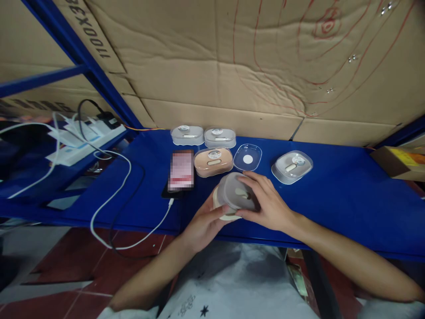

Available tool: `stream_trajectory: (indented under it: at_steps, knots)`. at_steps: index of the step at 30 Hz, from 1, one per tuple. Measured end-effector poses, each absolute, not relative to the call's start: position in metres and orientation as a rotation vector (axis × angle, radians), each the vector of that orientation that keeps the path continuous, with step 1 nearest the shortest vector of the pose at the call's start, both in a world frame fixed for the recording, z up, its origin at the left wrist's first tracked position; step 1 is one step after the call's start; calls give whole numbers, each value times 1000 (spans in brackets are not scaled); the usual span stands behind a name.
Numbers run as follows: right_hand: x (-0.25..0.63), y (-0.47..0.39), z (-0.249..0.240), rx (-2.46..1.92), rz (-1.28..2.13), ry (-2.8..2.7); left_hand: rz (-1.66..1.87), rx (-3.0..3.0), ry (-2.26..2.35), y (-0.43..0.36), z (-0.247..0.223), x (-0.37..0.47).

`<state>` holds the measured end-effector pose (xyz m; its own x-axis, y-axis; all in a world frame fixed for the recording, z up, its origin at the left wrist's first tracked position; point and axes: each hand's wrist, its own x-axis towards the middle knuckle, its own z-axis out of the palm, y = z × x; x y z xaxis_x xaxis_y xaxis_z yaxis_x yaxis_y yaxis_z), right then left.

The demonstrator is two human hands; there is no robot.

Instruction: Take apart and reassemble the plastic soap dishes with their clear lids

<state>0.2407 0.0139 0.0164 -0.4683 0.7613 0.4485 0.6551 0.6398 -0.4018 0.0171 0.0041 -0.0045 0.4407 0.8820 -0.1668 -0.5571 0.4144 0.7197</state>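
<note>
gripping a small rounded box [229, 195] with both hands, just below the middle of the frame, seemingly lifted over the near part of the blue surface [345, 199]. cupping the cream base [230, 217] with the left hand [206, 225], with fingers closed around the left side and the thumb along the near one. clasping the grey top [232, 184] with the right hand [270, 201], with fingers curved over from the right. looks light, and probably made of stiff, smooth plastic; likely to slip if pinched at the curved ends, and apt to scuff or crack rather than bend if dropped. best held by the base from beneath, with the top steadied along opposite sides. to be treated more gently: the clear lid [247, 150], lying farther back near the centre of the frame, thin, see-through and easiest to lift by the rim. cannot tell the tightness of the fit between top and base.
</note>
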Motion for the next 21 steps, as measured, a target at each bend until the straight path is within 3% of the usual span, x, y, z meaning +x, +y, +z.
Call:
stream_trajectory:
  at_steps: [21]
  knots:
    - [236, 10, 14, -1014, 221, -2303, 932, 448, 564, 8, 1, 16]
